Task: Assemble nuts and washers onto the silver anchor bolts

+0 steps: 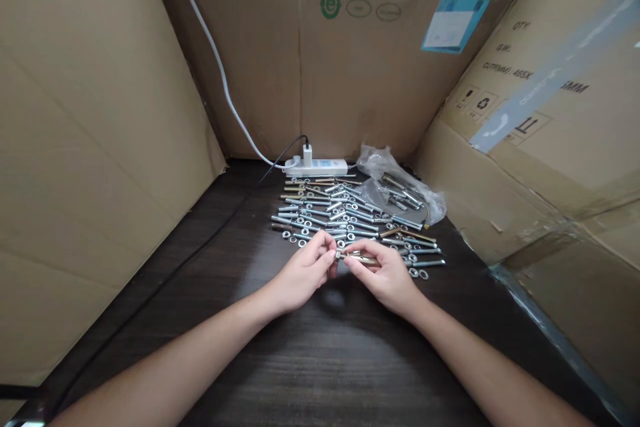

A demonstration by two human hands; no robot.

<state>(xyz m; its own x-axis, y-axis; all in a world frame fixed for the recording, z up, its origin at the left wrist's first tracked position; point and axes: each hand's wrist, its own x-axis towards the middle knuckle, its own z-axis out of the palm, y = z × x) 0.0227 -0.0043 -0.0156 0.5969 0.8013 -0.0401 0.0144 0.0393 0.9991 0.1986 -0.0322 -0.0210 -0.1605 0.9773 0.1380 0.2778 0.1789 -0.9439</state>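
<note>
Just in front of the rows of hardware, my right hand (390, 275) is closed around a brassy expansion bolt (364, 259), which lies roughly level and points left. At its left end is a small nut (339, 255), pinched between the thumb and finger of my left hand (313, 267). Whether the nut is on the thread, I cannot tell. Beyond both hands, many silver bolts (363, 225) and some brassy ones lie in rough rows with loose sleeves. Flat washers (424, 275) and nuts are scattered among them and along the near edge.
A clear plastic bag (383, 167) with more bolts lies behind at the right. The white power strip (325, 167) holds a plugged-in charger, and a black cable (200, 243) crosses the dark table leftwards. Cardboard walls (260, 60) enclose the back and both sides.
</note>
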